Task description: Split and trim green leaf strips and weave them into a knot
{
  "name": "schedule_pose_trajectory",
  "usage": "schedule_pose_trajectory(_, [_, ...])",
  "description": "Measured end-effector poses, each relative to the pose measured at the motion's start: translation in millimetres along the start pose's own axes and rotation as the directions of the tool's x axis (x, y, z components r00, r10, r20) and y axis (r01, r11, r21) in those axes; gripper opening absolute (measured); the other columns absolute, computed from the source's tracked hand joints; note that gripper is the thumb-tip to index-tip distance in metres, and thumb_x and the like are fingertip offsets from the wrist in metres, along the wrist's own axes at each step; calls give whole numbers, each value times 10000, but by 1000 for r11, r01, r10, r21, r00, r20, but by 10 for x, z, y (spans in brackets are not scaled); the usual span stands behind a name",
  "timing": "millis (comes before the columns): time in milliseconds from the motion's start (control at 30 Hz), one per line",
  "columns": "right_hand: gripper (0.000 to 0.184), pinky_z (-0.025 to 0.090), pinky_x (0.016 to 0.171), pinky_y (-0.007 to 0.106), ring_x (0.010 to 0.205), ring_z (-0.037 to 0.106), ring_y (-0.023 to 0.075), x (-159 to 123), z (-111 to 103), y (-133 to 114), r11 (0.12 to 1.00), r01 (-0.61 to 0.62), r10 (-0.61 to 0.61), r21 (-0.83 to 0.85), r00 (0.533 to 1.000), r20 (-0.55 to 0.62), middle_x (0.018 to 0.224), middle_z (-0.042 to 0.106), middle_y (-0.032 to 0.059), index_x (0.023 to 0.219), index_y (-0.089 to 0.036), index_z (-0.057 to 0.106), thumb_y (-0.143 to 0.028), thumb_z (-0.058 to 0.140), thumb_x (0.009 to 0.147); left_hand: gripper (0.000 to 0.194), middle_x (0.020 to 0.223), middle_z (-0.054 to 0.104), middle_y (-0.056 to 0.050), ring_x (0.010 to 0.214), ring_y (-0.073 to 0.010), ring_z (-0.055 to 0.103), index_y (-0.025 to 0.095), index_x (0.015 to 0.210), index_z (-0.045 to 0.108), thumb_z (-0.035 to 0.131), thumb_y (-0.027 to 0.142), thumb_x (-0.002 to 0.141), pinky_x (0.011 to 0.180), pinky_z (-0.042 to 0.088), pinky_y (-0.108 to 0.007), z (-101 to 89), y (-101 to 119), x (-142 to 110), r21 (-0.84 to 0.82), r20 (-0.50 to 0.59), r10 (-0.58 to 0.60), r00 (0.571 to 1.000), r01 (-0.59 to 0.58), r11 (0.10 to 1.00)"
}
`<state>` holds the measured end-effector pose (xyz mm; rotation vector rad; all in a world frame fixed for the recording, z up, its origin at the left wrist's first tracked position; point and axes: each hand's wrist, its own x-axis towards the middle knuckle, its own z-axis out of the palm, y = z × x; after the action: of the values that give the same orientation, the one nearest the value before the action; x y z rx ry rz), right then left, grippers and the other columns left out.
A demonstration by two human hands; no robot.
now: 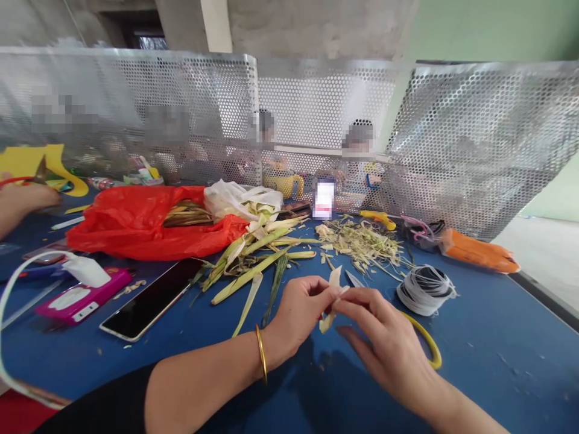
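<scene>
Between my two hands is a pale strip of corn husk (335, 277), its ends sticking out above and below the fingers. My left hand (301, 307), with a gold bangle at the wrist, pinches it from the left. From the right, my right hand (377, 328) grips the same strip with thumb and index finger. Scissors with a yellow handle (429, 346) lie partly hidden under my right hand, their blade tip showing beyond the fingers. A spool of white cord (426, 290) sits to the right. Green and pale husks (257, 259) lie beyond my left hand.
A red plastic bag (136, 223) with dried husks stands back left. Nearer are a phone (151, 300) and a magenta power strip (84, 295). Husk scraps (362, 241), a lit phone (323, 199) and an orange packet (479, 250) lie before the perforated metal screen (325, 102). Another person's hand (29, 196) holds scissors.
</scene>
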<state>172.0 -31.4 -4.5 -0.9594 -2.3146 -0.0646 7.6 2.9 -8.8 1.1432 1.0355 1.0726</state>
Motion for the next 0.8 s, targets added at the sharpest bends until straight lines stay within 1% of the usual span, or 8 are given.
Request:
schedule_pose_trajectory(67, [173, 505, 750, 321, 896, 619, 196, 6, 5, -16, 995, 90, -90, -49, 996, 7, 1042, 640, 92, 1011, -196, 606, -147, 457, 939, 226, 551, 549, 18, 514, -90, 464, 146, 613, 612, 657, 332, 733, 482, 356, -208, 3, -7, -15, 44, 27, 13, 1000, -14, 999])
schedule_pose_trajectory(100, [169, 497, 744, 319, 863, 616, 187, 3, 7, -18, 990, 130, -129, -60, 991, 16, 1017, 652, 86, 963, -185, 603, -134, 443, 945, 232, 550, 552, 15, 516, -95, 473, 147, 612, 612, 653, 337, 738, 480, 360, -211, 4, -9, -23, 50, 44, 8, 999, -10, 999])
schedule_pose_trajectory(233, [165, 471, 759, 318, 794, 597, 169, -35, 1, 13, 968, 242, -240, -74, 970, 31, 913, 662, 77, 921, -153, 583, -108, 427, 950, 256, 541, 563, 8, 507, -97, 486, 148, 609, 605, 655, 358, 748, 484, 366, -213, -2, 1, -40, -1, 83, -35, 996, 35, 999])
schedule_pose_trajectory(333, [145, 472, 748, 313, 780, 581, 171, -63, -5, 46, 965, 245, -245, -95, 969, 12, 894, 649, 83, 1006, -128, 583, -107, 457, 939, 260, 544, 577, 2, 492, -90, 485, 148, 601, 599, 676, 358, 733, 481, 360, -210, -10, 8, -35, -40, 107, -57, 993, 62, 997])
schedule_pose_trajectory(433, [204, 471, 692, 298, 767, 559, 176, -78, 3, 64, 958, 228, -227, -176, 974, 25, 887, 630, 76, 1110, -138, 585, -127, 470, 941, 258, 541, 572, 8, 481, -81, 470, 148, 600, 602, 693, 356, 721, 472, 352, -204, -14, 3, -25, -57, 110, -58, 992, 64, 996])
schedule_pose_trajectory(533, [177, 447, 608, 276, 702, 526, 163, -86, 8, 70, 955, 189, -196, -229, 980, -8, 822, 593, 58, 1025, -158, 616, -139, 457, 949, 254, 542, 581, 4, 484, -81, 480, 145, 609, 608, 679, 351, 741, 480, 366, -203, -17, 1, -12, -58, 95, -49, 994, 55, 997])
schedule_pose_trajectory(633, [113, 454, 622, 285, 717, 530, 166, -84, -3, 74, 962, 174, -195, -209, 977, -85, 816, 583, 62, 937, -149, 615, -143, 502, 934, 242, 536, 586, -2, 491, -89, 506, 141, 625, 616, 684, 342, 740, 486, 374, -205, -21, 18, 2, -59, 57, -62, 996, 65, 996])
schedule_pose_trajectory(800, [85, 480, 674, 320, 728, 552, 176, -78, -33, 81, 935, 258, -287, -244, 954, -89, 798, 606, 66, 919, -132, 624, -128, 540, 913, 232, 529, 578, 2, 497, -93, 521, 139, 635, 615, 702, 334, 727, 486, 369, -203, -24, 57, 10, -82, 31, -78, 996, 81, 993])
